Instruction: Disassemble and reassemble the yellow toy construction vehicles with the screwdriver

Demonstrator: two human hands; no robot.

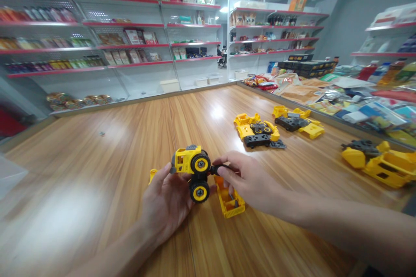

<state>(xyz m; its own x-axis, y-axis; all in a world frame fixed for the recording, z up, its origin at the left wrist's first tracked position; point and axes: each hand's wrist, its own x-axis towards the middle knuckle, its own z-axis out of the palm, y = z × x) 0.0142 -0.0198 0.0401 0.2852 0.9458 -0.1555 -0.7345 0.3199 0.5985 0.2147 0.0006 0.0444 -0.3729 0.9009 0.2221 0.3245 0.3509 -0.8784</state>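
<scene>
Toy truck (188, 161) is held over the wooden table (130, 147), two wheels (200, 164) facing the person; left hand (169, 207) grips the cab end, thumb on its front, while right hand (250, 177) has fingers closed on a dark piece (217, 169) beside the wheels, above a yellow tray (234, 214), seating unclear. Probably light, stiff plastic, slightly slick, small parts most fragile; best hold is likely the cab body, not the wheels, which may spin.
</scene>
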